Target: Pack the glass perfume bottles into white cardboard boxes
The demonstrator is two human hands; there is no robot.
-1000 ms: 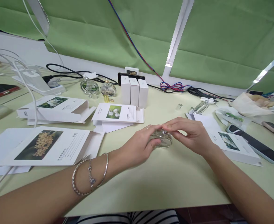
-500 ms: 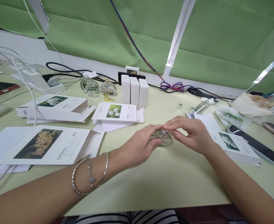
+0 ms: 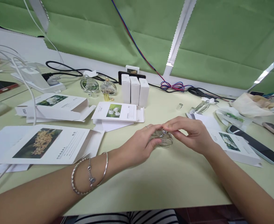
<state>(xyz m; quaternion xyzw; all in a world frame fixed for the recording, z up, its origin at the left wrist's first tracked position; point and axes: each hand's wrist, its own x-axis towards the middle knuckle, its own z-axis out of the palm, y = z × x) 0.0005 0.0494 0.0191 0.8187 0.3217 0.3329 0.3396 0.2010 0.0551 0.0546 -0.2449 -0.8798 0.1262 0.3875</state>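
A clear oval glass perfume bottle (image 3: pixel 166 141) rests on the table between my hands. My left hand (image 3: pixel 143 141), with a ring and bracelets, is closed around its left side, thumb in front. At the bottle's silver neck (image 3: pixel 164 131), the fingertips of my right hand (image 3: pixel 189 132) are pinched together, covering much of the neck's top. Beyond my hands, a small silver cap (image 3: pixel 179 106) lies on the table. Another glass bottle (image 3: pixel 201 107) with a white flower at its neck lies farther right.
Left are opened flower-print boxes (image 3: pixel 67 149). Behind stand two round bottles (image 3: pixel 89 84), a gold cap (image 3: pixel 106 97) and three white cartons (image 3: pixel 134 90). On the right are another printed box (image 3: pixel 242 152) and a phone (image 3: pixel 256 145). Cables (image 3: pixel 174 86) run along the back.
My right fingertips have shifted slightly over the bottle's neck, with the thumb sitting a little differently. My left hand and the bottle stay in nearly the same place.
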